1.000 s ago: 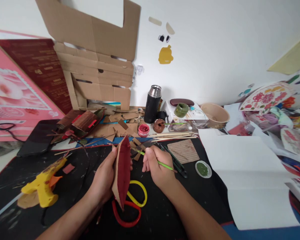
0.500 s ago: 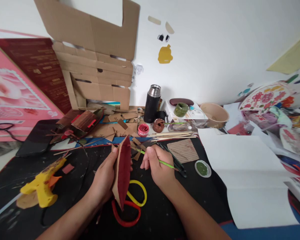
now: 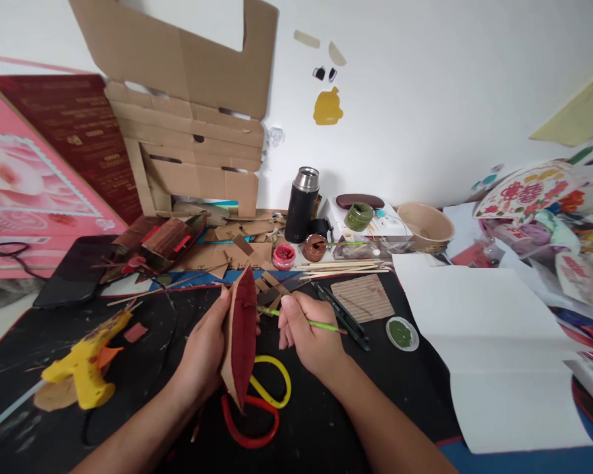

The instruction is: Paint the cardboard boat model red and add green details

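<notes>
My left hand [image 3: 207, 339] grips a cardboard boat hull [image 3: 243, 339], holding it upright on its end; one face is painted dark red and the edge is bare brown. In my right hand [image 3: 313, 332] a thin green paintbrush [image 3: 277, 312] is pinched, its tip at the upper part of the red face. Below the hull lie scissors [image 3: 252, 421] with one red and one yellow handle, their blades hidden. Beyond the hands stand an open jar of red paint [image 3: 283, 256] and a jar of brown paint [image 3: 315, 247].
A yellow glue gun [image 3: 86, 362] lies at left, near a brown model boat [image 3: 165, 240]. A black flask [image 3: 301, 205] stands behind. To the right are a utility knife [image 3: 343, 316], corrugated cardboard [image 3: 363, 297], a lid of green paint [image 3: 402, 334] and white paper [image 3: 499, 355].
The brush tip has moved down a little along the red face, and my right hand has lowered the brush to a flatter angle. The hull has turned slightly, showing its red face more.
</notes>
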The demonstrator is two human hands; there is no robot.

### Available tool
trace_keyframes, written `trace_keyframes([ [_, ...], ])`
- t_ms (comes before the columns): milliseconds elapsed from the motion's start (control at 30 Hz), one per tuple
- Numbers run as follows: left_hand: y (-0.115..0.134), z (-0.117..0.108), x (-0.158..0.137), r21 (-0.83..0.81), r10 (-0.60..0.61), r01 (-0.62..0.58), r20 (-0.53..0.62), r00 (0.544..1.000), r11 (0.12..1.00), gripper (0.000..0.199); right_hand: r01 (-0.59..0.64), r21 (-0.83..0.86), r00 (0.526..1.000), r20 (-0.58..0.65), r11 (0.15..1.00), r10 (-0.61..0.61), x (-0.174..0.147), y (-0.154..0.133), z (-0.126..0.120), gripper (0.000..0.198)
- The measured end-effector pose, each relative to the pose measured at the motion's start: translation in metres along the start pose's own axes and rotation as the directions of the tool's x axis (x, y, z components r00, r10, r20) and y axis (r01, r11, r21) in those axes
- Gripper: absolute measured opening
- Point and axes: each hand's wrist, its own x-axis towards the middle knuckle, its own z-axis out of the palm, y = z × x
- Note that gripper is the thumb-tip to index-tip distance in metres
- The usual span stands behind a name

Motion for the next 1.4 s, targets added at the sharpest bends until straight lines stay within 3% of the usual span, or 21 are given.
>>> trace_keyframes([
  [300,0.004,0.007,-0.005,-0.014,-0.028,0.028,-0.017,0.999,1.000,0.046,0.027,0.005,0.987,-0.160,1.000,-0.025,0.006,-0.007,-0.003,0.059],
  [600,0.002,0.003,0.000,0.028,-0.014,0.015,-0.039,0.999,0.999,0.047,0.009,-0.055,0.998,0.069,0.998,-0.006,-0.003,0.000,-0.003,0.053],
  [1000,0.000,0.005,-0.002,0.028,0.017,-0.016,-0.029,0.999,0.999,0.043,0.021,-0.039,0.996,-0.084,0.999,-0.024,0.003,-0.004,-0.001,0.060],
  [1267,-0.002,0.000,0.002,0.084,0.058,-0.056,-0.022,0.998,0.995,0.046,-0.005,-0.056,0.998,0.060,0.998,0.008,-0.002,-0.003,-0.003,0.054],
  [1400,-0.001,0.000,0.000,0.105,0.067,-0.061,-0.052,0.996,0.993,0.049,-0.036,-0.011,0.997,0.071,0.999,0.037,-0.002,-0.003,-0.004,0.058],
])
